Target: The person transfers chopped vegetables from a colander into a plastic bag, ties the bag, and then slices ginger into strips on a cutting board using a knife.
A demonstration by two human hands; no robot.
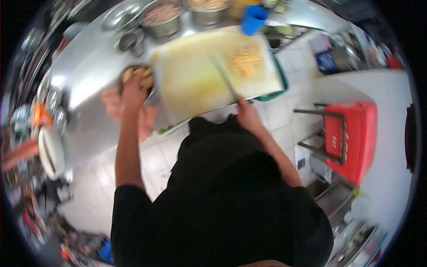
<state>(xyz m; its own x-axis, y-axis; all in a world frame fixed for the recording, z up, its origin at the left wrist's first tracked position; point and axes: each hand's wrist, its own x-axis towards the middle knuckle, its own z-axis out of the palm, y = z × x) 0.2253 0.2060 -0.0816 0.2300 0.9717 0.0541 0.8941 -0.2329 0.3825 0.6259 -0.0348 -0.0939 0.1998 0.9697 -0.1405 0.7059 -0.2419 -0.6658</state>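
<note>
My left hand (pixel 133 92) reaches into a round metal bowl (pixel 154 89) of pale yellow-brown pieces (pixel 143 72); its fingers are blurred among them, so I cannot tell whether they grip one. A pink cloth (pixel 147 122) lies by the bowl, under my left wrist. Closed round the handle of a knife (pixel 226 79), my right hand (pixel 247 113) is at the near edge of a yellowed white cutting board (pixel 182 66). The blade is smeared by motion and points away across the board. To its right sits a pile of chopped yellowish bits (pixel 245 61).
Behind the board stand metal pots of chopped food (pixel 162 20) and a blue cup (pixel 254 20). A small metal cup (pixel 130 41) is left of the board. On the right is a red stool (pixel 351 140). Another person's arm (pixel 20 154) shows at far left.
</note>
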